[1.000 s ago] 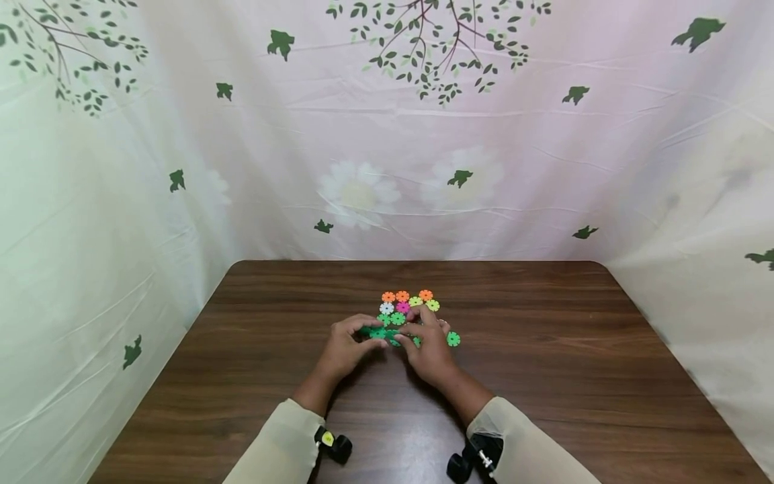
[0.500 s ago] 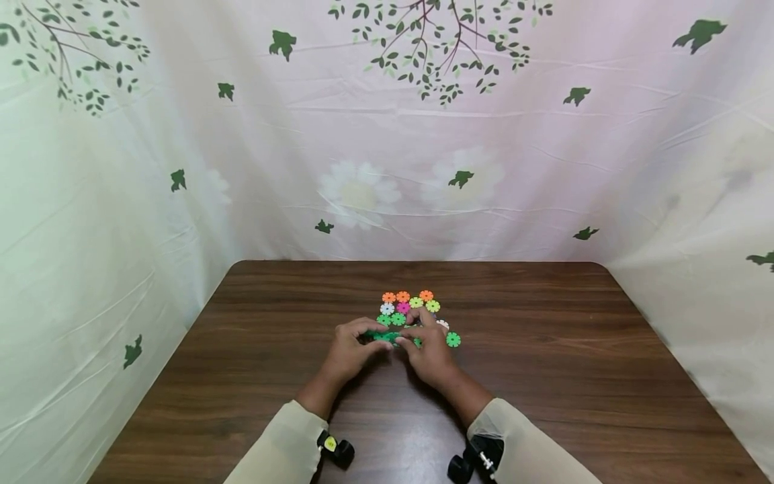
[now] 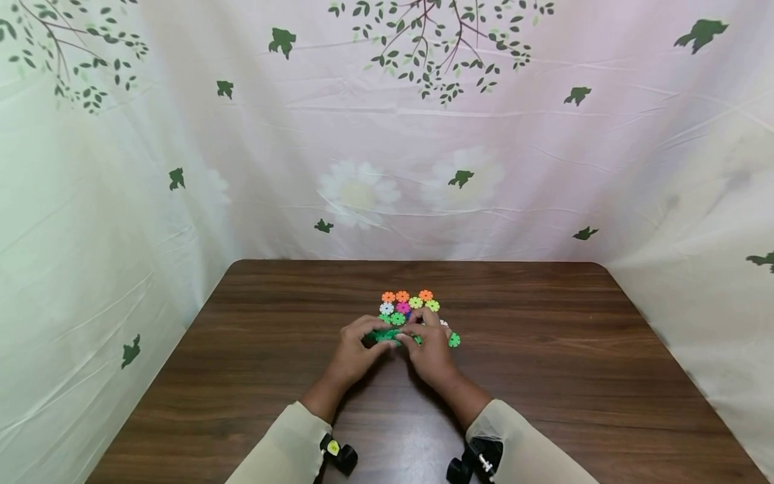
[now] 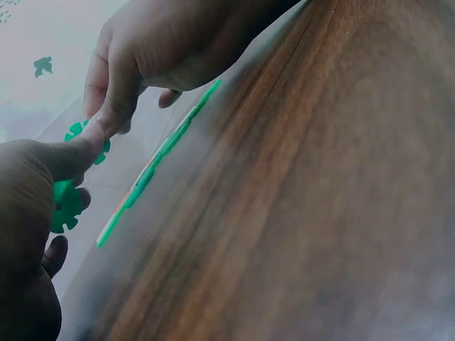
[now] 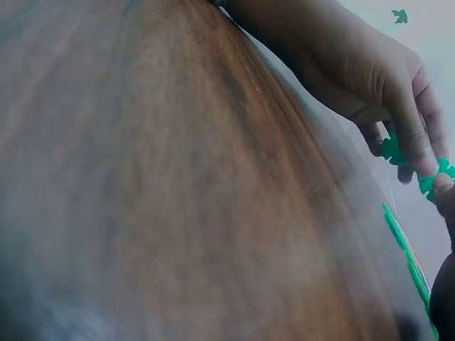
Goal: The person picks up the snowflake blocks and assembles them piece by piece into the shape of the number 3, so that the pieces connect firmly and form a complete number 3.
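Close together over the table, my two hands hold joined green flower-shaped interlocking discs (image 3: 385, 335). My left hand (image 3: 355, 351) grips them from the left between thumb and fingers; a green disc (image 4: 67, 206) shows beside its fingers in the left wrist view. With thumb and forefinger, my right hand (image 3: 431, 347) pinches a green disc (image 5: 429, 186) at the right end. Fingers cover much of these discs, so how they lock together cannot be made out. Just behind the hands lie loose discs, among them a green one (image 3: 397, 318) and a pink one (image 3: 402, 307).
Further loose discs lie flat on the brown wooden table (image 3: 532, 323): orange (image 3: 388, 296), white (image 3: 386, 308) and yellow (image 3: 415, 302) ones at the back, a green disc (image 3: 454, 340) right of the right hand. A printed curtain (image 3: 387, 134) hangs behind the table.
My left hand has shifted slightly right, towards the right hand, carrying the green discs with it. The right hand has stayed nearly in place.
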### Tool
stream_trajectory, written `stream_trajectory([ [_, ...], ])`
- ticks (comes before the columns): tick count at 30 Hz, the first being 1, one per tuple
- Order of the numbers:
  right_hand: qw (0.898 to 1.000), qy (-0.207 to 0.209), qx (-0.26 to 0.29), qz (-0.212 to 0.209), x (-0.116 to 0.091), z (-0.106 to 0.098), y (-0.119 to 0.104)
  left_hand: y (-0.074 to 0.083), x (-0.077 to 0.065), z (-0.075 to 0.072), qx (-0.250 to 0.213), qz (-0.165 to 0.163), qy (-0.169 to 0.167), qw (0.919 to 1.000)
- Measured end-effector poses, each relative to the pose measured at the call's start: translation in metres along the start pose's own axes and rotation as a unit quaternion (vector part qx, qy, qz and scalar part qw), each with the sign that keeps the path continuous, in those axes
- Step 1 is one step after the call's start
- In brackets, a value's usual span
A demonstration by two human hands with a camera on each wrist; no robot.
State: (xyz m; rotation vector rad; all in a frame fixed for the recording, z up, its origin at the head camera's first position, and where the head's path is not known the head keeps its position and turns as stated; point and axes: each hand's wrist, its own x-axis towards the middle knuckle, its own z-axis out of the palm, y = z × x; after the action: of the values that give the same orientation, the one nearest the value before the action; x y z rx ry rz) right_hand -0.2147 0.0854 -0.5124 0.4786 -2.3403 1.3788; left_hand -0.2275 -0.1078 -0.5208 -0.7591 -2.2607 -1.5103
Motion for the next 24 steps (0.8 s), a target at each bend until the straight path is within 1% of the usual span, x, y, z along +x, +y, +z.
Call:
stream_trajectory([
  [2, 1.0, -0.013, -0.011, 0.016, 0.0, 0.0, 0.002, 0.0, 0.0, -0.001, 0.01, -0.004, -0.006, 0.9999],
  [5, 0.999, -0.025, -0.033, 0.031, 0.0, 0.001, 0.004, 0.001, -0.001, -0.001, 0.026, -0.01, -0.004, 0.9996],
  [10, 0.995, -0.029, -0.093, 0.028, 0.0, 0.004, 0.009, 0.001, -0.002, 0.0, 0.034, -0.005, -0.002, 0.9994],
  [13, 0.99, -0.041, -0.131, 0.03, -0.001, 0.005, 0.011, 0.001, -0.002, -0.001, 0.03, -0.014, -0.007, 0.9994],
  [16, 0.986, -0.06, -0.153, 0.038, -0.001, 0.005, 0.013, 0.001, -0.002, -0.001, 0.029, -0.031, -0.015, 0.999],
  [19, 0.983, -0.074, -0.162, 0.048, -0.001, 0.004, 0.012, 0.003, -0.002, -0.002, 0.031, -0.043, -0.023, 0.9983],
  [24, 0.982, -0.079, -0.16, 0.066, 0.0, 0.004, 0.011, 0.004, -0.001, -0.002, 0.024, -0.062, -0.031, 0.9973],
])
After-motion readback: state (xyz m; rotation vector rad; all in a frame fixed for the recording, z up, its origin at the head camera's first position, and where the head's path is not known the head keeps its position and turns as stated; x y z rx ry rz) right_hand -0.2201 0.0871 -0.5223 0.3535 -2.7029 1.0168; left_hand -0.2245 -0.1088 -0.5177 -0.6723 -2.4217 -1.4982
